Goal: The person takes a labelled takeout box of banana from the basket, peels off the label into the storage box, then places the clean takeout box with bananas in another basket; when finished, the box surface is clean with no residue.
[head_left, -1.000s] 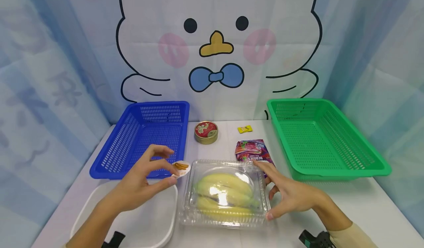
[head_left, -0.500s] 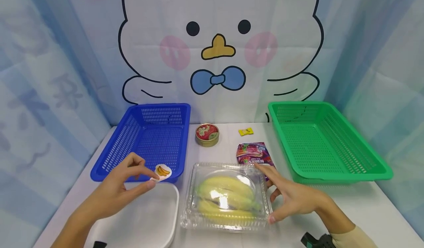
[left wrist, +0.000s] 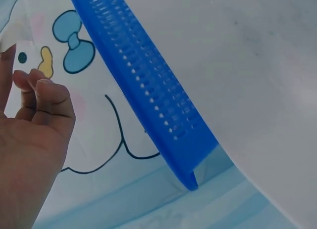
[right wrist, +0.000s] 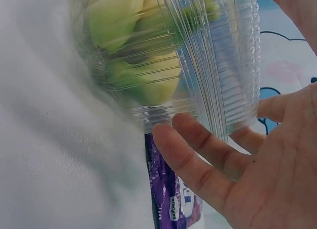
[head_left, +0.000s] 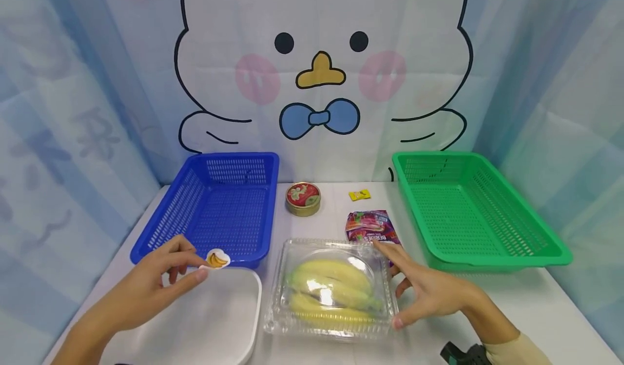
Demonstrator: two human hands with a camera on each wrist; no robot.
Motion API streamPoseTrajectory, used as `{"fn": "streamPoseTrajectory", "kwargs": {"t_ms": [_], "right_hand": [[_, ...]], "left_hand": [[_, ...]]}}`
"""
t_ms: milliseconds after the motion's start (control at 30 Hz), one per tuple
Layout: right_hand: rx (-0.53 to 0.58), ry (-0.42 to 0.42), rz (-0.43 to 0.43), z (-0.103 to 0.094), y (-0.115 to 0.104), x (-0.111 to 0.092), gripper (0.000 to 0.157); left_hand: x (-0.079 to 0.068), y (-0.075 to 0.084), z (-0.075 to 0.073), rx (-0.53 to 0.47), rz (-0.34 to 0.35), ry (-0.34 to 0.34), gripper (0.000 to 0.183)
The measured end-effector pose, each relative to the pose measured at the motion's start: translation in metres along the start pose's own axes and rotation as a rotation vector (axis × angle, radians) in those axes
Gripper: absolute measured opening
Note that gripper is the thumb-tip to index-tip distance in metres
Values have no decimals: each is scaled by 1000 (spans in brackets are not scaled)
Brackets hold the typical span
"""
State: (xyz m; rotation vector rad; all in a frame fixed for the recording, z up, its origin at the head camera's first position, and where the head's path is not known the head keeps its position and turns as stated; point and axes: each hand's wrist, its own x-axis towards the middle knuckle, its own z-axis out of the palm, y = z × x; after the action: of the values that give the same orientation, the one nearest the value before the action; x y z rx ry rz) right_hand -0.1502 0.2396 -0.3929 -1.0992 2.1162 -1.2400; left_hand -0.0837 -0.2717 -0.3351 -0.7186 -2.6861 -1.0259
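My left hand (head_left: 153,284) pinches a small white sticker (head_left: 218,258) with a banana picture between thumb and forefinger. It is over the near edge of the blue basket (head_left: 265,219) and the back of the white tub (head_left: 244,321). In the left wrist view the other fingers are bent, and only a white bit of the sticker shows at the edge. A clear plastic clamshell container (head_left: 279,316) with bananas (head_left: 331,284) inside stands at the middle front. My right hand (head_left: 431,292) holds its right side, forefinger at the back corner and thumb at the front one.
Partly hidden behind the clamshell lies a purple berries candy bag (head_left: 372,227). Farther back are a round red-and-gold tin (head_left: 303,198) and a small yellow wrapped candy (head_left: 359,194). A green basket (head_left: 492,262) stands at the right, with a curtain behind.
The left hand has moved left with the sticker, away from the clamshell to the blue basket's near rim. The right hand stays at the clamshell, which keeps its place.
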Motion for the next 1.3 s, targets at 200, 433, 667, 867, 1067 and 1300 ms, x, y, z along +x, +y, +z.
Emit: {"fn": "streamPoseTrajectory", "kwargs": {"t_ms": [200,433,667,867,1067,1300], "right_hand": [[11,1,18,-3,-1,0,122],[24,-24,26,-4,-3,1,120],[-58,-1,17,-6,-10,-1,121],[-127,42,27,-9,-13,1,119],[-134,37,41,-10,-13,3,119],[-82,15,45,-4,-7,4,122]], "left_hand": [[-8,-10,-5,1,-57,-75,18],[-23,-26,-10,15,-159,-132,15],[-30,-40,-13,-4,-131,-159,18],[-33,-43,-13,9,-219,-210,14],[-38,-52,-9,23,-196,-206,12],[-42,-60,-6,63,-246,-229,10]]}}
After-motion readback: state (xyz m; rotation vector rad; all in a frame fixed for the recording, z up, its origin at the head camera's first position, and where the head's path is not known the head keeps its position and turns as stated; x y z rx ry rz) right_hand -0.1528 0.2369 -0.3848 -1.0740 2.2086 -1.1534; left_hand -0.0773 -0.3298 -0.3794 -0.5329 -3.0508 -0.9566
